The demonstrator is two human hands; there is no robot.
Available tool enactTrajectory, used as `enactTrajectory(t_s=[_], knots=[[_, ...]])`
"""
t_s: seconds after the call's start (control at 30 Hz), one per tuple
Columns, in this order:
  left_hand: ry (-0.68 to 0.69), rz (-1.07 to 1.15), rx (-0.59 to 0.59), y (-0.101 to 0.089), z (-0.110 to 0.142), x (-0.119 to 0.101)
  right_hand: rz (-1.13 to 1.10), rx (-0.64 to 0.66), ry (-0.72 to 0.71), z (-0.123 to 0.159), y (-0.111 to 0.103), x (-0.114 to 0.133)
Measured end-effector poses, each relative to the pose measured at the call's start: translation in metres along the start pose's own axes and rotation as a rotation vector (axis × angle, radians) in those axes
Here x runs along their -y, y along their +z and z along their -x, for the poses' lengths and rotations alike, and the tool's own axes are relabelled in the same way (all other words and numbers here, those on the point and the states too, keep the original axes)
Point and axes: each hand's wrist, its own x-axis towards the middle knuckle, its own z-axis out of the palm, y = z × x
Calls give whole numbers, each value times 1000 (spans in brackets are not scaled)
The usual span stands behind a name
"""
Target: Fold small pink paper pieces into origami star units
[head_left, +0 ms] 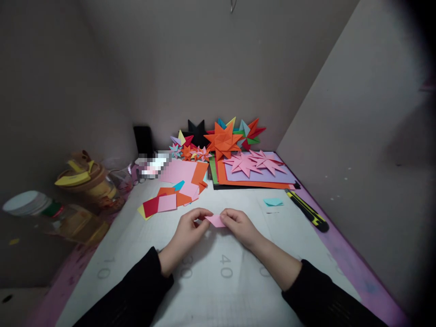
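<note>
Black sleeves (129,290) reach over the pink-edged desk (369,288) and its pale numbered mat (190,299); above the mat's middle, the left hand (190,227) and right hand (240,227) make a nearly closed grip, thumbs and fingers pinching opposite ends of the small pink paper (216,221). It should prove very light, crisp enough to crease, unlikely to slip but easily crushed, so best taken gently by its edges

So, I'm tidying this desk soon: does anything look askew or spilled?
The small loose papers left of centre lie askew, overlapping at mixed angles, unlike the more evenly stacked large sheets right of centre. I see no spill or damage.
</note>
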Motion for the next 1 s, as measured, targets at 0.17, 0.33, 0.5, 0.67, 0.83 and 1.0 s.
enactTrajectory(t_s=[0.17, 0.33, 0.5, 0.67, 0.83, 1.0], knots=[[12, -12, -23, 0, -2, 0, -87, 8, -127, 3, 2, -1], [28, -60, -19, 2, 0, -3, 57, -78, -89, 4, 9, 0], [30, -28, 17, 2, 4, -6, 129, -106, -132, 6, 8, 5], [-149, 238, 99, 2, 0, -3, 213, -201, -380, 6, 2, 3], [-215, 477, 112, 1, -4, -2, 307, -220, -564, 6, 0, 1], [-249, 572, 50, 1, -5, -1, 332, -258, -519, 9, 2, 1]])
